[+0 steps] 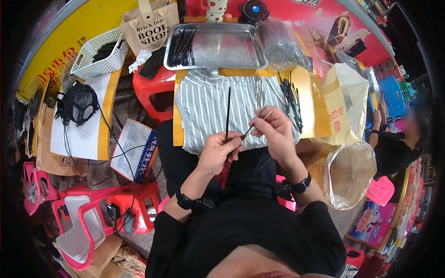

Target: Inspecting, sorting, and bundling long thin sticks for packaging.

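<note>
Over the striped grey cloth (204, 106), my left hand (214, 154) is closed on a slim black stick (228, 111) that points up and away. A second dark, thin end reaches from its fingertips toward the other hand. My right hand (277, 133), a little higher, pinches a thin, shiny, pale tool (267, 114); its exact kind is too small to make out. The two hands nearly meet at that dark end. Fine, clear strands (259, 90) lie on the cloth just beyond my right hand. A bundle of black sticks (290, 102) rests to its right.
At the back, a metal tray (227, 46) holds more black sticks, with a clear plastic bag (282, 39) beside it. Left are a white basket (103, 53), a phone (151, 67) and black cabled gear (79, 104). A lined open bag (350, 173) stands right; another person (398, 143) sits beyond.
</note>
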A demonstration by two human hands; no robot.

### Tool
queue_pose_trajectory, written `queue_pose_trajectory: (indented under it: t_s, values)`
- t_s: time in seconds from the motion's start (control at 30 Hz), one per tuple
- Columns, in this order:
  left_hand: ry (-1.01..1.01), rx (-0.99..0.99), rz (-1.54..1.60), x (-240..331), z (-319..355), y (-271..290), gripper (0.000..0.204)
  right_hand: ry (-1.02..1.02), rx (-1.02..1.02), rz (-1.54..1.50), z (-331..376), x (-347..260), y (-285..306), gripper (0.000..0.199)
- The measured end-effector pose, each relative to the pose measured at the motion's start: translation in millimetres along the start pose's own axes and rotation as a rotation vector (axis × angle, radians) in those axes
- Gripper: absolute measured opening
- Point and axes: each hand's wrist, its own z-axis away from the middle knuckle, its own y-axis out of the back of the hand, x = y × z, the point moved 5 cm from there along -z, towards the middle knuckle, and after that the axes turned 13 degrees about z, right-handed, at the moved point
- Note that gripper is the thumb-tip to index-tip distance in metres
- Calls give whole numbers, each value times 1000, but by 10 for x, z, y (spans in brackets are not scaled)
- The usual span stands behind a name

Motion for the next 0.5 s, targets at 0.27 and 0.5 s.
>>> queue_pose_trajectory:
  t_s: [0.27,0.5]
  values:
    - [-42,5,-41,35,7,-66,20,226,76,360,76,79,-36,18]
    - [-45,-50,-51,42,16,-92,21,602,377,564,179,-257,-49,44]
